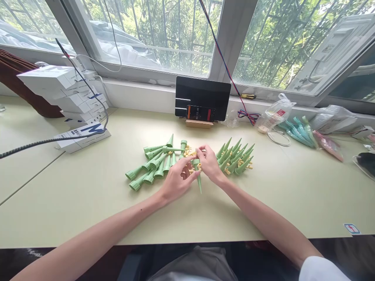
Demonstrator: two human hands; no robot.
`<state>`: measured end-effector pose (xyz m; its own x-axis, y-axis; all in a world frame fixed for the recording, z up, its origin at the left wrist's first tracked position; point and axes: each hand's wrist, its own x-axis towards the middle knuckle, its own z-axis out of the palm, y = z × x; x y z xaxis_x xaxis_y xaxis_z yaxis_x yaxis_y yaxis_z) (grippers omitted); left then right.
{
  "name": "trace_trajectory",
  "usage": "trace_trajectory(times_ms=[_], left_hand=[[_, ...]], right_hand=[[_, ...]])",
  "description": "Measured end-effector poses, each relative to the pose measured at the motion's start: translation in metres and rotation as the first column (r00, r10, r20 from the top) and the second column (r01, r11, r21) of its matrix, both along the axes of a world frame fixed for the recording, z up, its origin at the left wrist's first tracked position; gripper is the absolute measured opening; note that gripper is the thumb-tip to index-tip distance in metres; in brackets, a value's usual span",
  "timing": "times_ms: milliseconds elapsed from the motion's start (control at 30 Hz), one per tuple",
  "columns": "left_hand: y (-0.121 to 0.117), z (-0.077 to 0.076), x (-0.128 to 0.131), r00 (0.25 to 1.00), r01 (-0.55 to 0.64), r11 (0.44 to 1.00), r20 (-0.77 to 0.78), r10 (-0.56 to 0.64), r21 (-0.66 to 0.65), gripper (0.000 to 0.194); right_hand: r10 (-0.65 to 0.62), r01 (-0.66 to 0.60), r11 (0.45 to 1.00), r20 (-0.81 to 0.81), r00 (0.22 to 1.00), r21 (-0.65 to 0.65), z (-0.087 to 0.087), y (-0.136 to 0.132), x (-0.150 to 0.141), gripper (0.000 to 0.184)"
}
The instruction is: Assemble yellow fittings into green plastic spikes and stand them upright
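Between my hands, a green plastic watering spike (199, 184) points its tip down toward me, with a small yellow valve (199, 166) on its side. My left hand (178, 178) grips it from the left, thumb and index finger bent around it. At its wide top end the fingers of my right hand (210, 164) are pinched together; their tips are partly hidden. Left of my hands lies a loose pile of green spikes (158, 160). To the right, several spikes with yellow valves (235, 157) lie in rows. More small yellow valves (189, 153) sit behind my fingers.
A tablet (202, 93) leans by the window with a phone (202, 113) showing a timer before it. White boxes (79, 93) are stacked at the left, with a black cable (52, 139) crossing. Plastic bags (275, 113) and teal packets (299, 132) lie at the right.
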<state>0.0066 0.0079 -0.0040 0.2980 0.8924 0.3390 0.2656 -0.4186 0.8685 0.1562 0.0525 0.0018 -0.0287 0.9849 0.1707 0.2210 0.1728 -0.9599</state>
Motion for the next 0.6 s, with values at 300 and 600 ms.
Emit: trace_trajectory(times_ms=[300,600], left_hand=[[0.006,-0.003,-0.003,0.997,0.01,1.0,0.075,-0.01,0.006,0.024],[0.008,-0.007,-0.004,0.989,0.041,0.998,0.138,-0.047,0.045,0.028]], right_hand=[[-0.022,0.021,1.0,-0.069,0.997,-0.021,0.0,-0.01,-0.007,0.024],[0.02,-0.048,0.985,-0.166,0.986,-0.164,0.0,-0.018,-0.007,0.025]])
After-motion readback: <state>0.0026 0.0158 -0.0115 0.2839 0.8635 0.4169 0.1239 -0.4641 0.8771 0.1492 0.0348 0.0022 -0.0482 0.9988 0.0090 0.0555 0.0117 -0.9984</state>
